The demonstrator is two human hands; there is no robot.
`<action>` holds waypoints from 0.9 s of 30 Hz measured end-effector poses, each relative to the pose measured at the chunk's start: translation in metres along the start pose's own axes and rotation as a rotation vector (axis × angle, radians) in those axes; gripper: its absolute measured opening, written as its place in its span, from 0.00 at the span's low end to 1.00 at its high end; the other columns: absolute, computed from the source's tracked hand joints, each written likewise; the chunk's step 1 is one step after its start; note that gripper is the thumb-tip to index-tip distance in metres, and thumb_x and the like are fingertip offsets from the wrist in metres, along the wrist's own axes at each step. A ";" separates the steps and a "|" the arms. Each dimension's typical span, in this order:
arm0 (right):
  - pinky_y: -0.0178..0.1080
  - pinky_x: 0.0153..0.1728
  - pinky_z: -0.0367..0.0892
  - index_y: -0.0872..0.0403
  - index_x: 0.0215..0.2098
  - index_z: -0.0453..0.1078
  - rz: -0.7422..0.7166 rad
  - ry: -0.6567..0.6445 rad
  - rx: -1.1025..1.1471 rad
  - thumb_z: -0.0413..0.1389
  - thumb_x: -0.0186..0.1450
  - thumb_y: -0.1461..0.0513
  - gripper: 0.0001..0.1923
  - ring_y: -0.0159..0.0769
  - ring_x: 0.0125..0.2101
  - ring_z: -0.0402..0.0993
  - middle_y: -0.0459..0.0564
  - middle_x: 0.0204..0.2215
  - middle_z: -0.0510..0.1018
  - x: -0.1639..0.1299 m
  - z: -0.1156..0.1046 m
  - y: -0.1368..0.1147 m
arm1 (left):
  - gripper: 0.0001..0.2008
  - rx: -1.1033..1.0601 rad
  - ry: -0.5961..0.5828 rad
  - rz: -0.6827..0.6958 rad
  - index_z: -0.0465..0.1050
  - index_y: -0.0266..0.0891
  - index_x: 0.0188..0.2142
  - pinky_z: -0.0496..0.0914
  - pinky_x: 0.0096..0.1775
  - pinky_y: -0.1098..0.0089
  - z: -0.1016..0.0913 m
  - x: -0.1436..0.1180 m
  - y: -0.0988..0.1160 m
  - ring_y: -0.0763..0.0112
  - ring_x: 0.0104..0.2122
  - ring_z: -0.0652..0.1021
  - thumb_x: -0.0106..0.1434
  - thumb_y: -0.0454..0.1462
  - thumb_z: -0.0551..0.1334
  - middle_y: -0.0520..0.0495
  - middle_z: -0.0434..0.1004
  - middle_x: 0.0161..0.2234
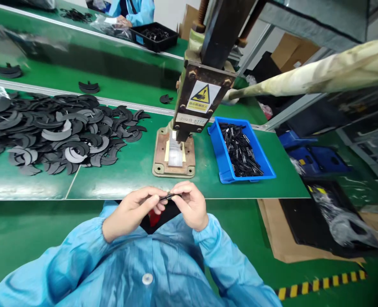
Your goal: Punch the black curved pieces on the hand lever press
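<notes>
Both my hands meet near the front edge of the green table, pinching a small slim black part [167, 197] between thumbs and fingers. My left hand [134, 211] grips its left end, and my right hand [190, 204] has the right end. Fingers cover much of the part, so its full shape is hidden. Just beyond my hands stands a hand press [193, 98] with a warning label, its ram low over a metal base plate [158, 164]. A pale block [175, 157] lies on that base.
A heap of curved black parts [76, 132] covers the table's left side. Right of the press sits a blue bin [222, 162] of slim black pieces [241, 149]. The press's long lever [304, 72] reaches right. Across the line, a person in blue [140, 13] works beside a black tray [155, 40].
</notes>
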State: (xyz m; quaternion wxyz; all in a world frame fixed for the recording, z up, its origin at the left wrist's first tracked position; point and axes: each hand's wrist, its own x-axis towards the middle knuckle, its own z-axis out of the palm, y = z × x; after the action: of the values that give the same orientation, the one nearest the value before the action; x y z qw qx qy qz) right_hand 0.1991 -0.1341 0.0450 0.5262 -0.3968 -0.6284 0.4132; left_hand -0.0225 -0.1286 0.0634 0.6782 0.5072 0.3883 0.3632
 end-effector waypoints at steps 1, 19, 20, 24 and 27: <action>0.43 0.48 0.78 0.46 0.47 0.75 -0.013 -0.036 -0.017 0.62 0.70 0.62 0.08 0.35 0.44 0.80 0.49 0.42 0.82 0.002 -0.001 -0.003 | 0.18 -0.056 -0.034 -0.054 0.80 0.38 0.48 0.79 0.37 0.67 -0.001 0.001 0.000 0.67 0.33 0.84 0.73 0.50 0.65 0.43 0.86 0.35; 0.48 0.65 0.67 0.49 0.62 0.70 -0.698 0.342 -0.261 0.63 0.66 0.44 0.32 0.43 0.62 0.73 0.52 0.59 0.72 0.141 -0.093 -0.199 | 0.12 0.728 0.205 0.450 0.81 0.39 0.43 0.75 0.51 0.61 -0.044 0.160 0.030 0.60 0.43 0.83 0.70 0.45 0.65 0.42 0.85 0.44; 0.47 0.63 0.69 0.50 0.61 0.71 -0.692 0.335 -0.269 0.63 0.65 0.44 0.31 0.40 0.59 0.75 0.51 0.56 0.73 0.143 -0.088 -0.208 | 0.12 0.850 0.179 0.489 0.82 0.39 0.43 0.74 0.53 0.60 -0.044 0.165 0.031 0.59 0.45 0.82 0.71 0.44 0.63 0.42 0.85 0.45; 0.39 0.44 0.73 0.54 0.44 0.73 -0.708 0.339 -0.310 0.62 0.69 0.52 0.14 0.26 0.37 0.77 0.42 0.36 0.74 0.146 -0.079 -0.211 | 0.16 1.095 0.063 0.611 0.83 0.39 0.47 0.72 0.57 0.59 -0.045 0.171 0.031 0.56 0.52 0.80 0.75 0.41 0.57 0.41 0.85 0.48; 0.40 0.40 0.75 0.52 0.34 0.70 -0.708 0.296 -0.332 0.63 0.69 0.54 0.12 0.27 0.31 0.74 0.43 0.29 0.74 0.138 -0.081 -0.193 | 0.16 1.127 -0.005 0.651 0.83 0.40 0.49 0.71 0.60 0.59 -0.046 0.171 0.033 0.57 0.54 0.80 0.75 0.39 0.55 0.41 0.85 0.51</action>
State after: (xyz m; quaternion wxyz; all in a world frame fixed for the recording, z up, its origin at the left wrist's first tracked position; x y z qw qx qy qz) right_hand 0.2484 -0.0635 0.2806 0.6493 -0.2911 -0.7016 0.0384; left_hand 0.0074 0.0486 0.0598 0.1646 0.8778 0.3441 0.2897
